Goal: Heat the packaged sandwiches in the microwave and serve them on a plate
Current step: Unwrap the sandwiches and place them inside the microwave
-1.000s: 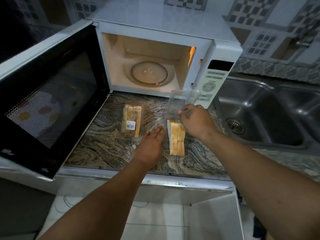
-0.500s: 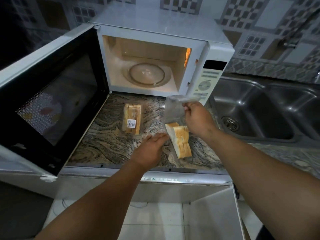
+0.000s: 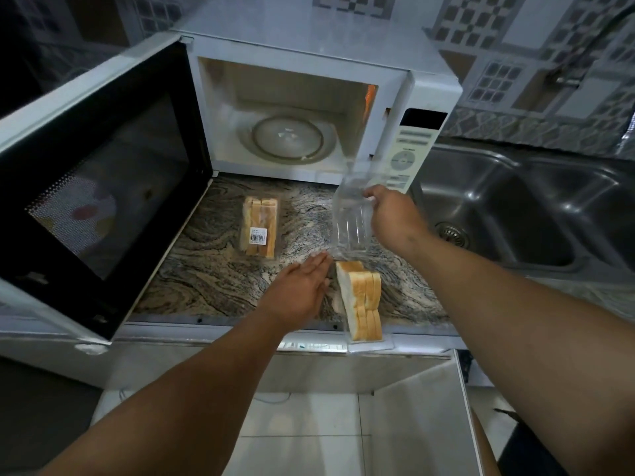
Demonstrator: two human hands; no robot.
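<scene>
Lifted higher, right hand [image 3: 395, 218] pinches clear ribbed wrapper [image 3: 350, 218] above sandwich [image 3: 362, 298].

The right hand [image 3: 391, 214] now holds the clear plastic sandwich lid [image 3: 352, 218] higher than a second ago, lifted fully off, just right of frame centre. The unwrapped stack of white bread sandwiches [image 3: 362, 298] lies lower in the frame, on its clear tray at the counter's front edge. The flat left hand [image 3: 297, 292] sits just beside its left side.
</scene>
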